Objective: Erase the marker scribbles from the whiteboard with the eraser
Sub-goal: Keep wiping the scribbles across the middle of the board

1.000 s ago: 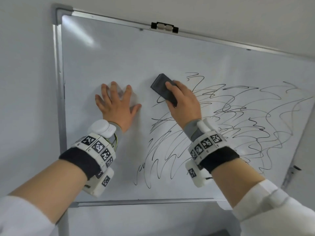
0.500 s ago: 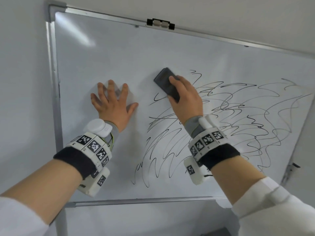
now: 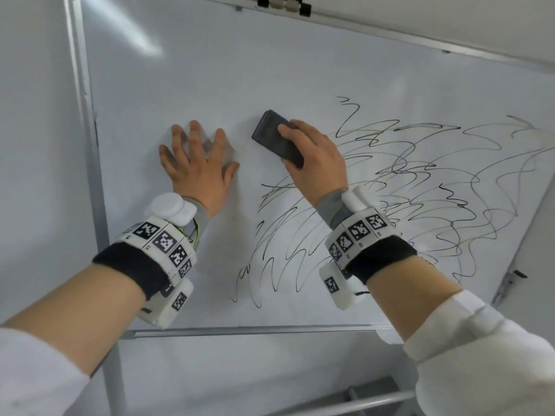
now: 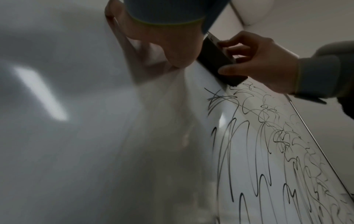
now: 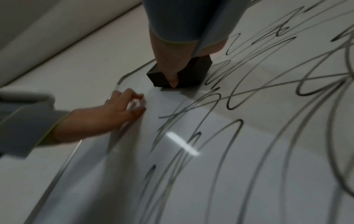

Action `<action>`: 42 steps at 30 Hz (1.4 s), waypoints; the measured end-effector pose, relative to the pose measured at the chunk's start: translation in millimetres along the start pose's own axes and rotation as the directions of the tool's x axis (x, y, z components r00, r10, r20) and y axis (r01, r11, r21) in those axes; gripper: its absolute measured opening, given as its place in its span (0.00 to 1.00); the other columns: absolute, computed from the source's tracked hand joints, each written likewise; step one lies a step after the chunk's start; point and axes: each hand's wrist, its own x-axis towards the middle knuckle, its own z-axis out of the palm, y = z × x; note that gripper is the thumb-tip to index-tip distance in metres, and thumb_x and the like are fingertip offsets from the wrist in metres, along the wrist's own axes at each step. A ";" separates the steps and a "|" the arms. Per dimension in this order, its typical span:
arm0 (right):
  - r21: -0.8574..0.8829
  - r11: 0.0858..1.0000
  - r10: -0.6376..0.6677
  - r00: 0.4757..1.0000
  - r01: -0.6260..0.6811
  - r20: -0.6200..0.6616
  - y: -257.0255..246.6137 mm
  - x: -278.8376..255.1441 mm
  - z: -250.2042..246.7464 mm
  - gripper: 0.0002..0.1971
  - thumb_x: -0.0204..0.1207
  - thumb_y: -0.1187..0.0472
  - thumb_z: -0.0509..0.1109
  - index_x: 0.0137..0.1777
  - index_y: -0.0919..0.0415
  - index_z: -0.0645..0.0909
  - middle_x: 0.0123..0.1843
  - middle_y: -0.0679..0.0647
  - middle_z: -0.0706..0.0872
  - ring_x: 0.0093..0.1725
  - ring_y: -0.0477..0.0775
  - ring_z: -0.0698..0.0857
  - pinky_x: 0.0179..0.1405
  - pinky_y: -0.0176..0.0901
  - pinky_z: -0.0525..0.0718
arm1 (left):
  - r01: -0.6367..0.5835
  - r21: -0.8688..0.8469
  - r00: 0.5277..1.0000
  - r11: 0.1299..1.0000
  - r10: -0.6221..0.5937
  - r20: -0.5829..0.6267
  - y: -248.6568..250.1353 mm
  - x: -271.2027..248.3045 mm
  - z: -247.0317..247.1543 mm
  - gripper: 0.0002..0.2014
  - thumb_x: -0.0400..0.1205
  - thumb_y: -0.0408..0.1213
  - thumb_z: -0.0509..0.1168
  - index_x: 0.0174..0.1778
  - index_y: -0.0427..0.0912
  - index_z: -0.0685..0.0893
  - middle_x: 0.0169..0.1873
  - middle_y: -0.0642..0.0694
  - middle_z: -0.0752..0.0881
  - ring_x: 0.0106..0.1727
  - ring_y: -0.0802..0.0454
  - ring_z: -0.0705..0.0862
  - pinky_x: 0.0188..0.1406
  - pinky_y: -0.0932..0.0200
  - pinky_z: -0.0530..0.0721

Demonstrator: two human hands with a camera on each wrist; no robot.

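Note:
A whiteboard (image 3: pixel 210 70) fills the head view, its right half covered in black marker scribbles (image 3: pixel 420 190). My right hand (image 3: pixel 315 163) grips a black eraser (image 3: pixel 274 139) and holds it flat against the board at the upper left edge of the scribbles. The same eraser (image 5: pixel 184 74) shows under my thumb in the right wrist view and as a dark block (image 4: pixel 216 60) in the left wrist view. My left hand (image 3: pixel 195 163) lies flat on the bare board with its fingers spread, just left of the eraser.
The board's metal frame (image 3: pixel 87 145) runs down the left, and a lower rail (image 3: pixel 255 331) runs along the bottom. A black clip (image 3: pixel 283 4) sits on the top edge. A grey wall surrounds the board. A metal stand bar (image 3: pixel 360 400) shows below.
The eraser has moved a little up and left, and the stroke beside it at the scribbles' upper left is gone. The left hand stays flat on the board. The head view moved closer.

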 end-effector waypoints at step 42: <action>0.143 0.978 -0.172 0.974 0.152 0.144 -22.6 -112.2 43.1 0.25 0.59 0.73 0.76 0.59 0.59 0.84 0.60 0.60 0.85 0.55 0.63 0.83 0.54 0.53 0.77 | -0.159 0.036 0.984 0.987 0.155 0.089 -25.2 -61.3 39.1 0.30 0.85 0.46 0.48 0.81 0.48 0.44 0.81 0.36 0.45 0.80 0.30 0.42 0.76 0.36 0.38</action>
